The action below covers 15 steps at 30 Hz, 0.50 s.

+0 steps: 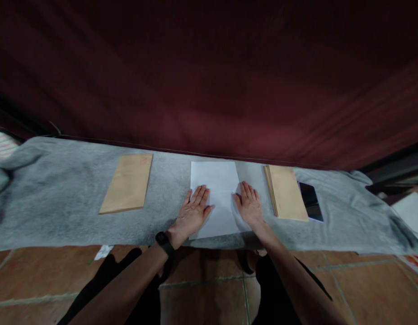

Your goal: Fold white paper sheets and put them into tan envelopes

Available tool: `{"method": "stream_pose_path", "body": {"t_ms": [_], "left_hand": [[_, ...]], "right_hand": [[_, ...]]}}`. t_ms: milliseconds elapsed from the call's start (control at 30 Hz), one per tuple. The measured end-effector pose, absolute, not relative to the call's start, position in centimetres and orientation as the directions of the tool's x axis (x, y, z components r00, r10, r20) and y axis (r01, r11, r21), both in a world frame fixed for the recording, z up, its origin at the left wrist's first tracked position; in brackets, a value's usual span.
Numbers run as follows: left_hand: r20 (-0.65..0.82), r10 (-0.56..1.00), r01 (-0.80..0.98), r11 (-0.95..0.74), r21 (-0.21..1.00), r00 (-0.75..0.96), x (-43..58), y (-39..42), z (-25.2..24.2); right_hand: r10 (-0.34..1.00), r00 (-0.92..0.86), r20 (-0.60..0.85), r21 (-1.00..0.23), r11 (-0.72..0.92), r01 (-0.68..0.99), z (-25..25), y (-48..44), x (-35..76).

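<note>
A white sheet of paper (215, 176) with a crease across its middle lies on the grey cloth in front of me. My left hand (192, 211) rests flat on the sheet's left edge, fingers stretched out. Against the right edge lies my right hand (249, 205), its fingers extended and the thumb pointing in over the paper. Neither hand grips anything. To the left is a brown envelope (129, 183); to the right sits a stack of brown envelopes (290, 192).
A dark phone (310, 201) lies right beside the envelope stack. Grey cloth (69, 189) covers the long narrow surface, backed by a dark red curtain (209, 90). On the tiled floor (202, 302) is a white scrap (103, 251). White paper (412, 214) shows at the far right.
</note>
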<state>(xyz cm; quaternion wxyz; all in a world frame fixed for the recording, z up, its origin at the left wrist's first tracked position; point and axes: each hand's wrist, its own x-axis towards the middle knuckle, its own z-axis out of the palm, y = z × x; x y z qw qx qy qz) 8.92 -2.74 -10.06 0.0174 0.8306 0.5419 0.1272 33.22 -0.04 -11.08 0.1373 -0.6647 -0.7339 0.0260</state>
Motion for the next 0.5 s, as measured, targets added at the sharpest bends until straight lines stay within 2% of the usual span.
{"method": "stream_pose_path", "body": {"t_ms": [367, 500], "left_hand": [[0.167, 0.910, 0.896, -0.407, 0.175, 0.381, 8.3, -1.7, -10.2], [0.165, 0.909, 0.898, -0.407, 0.168, 0.382, 7.7, -1.2, -10.6]], "right_hand": [[0.994, 0.094, -0.059, -0.367, -0.109, 0.924, -7.9, 0.5, 32.9], [0.988, 0.098, -0.120, -0.465, -0.144, 0.873, -8.0, 0.5, 33.0]]}}
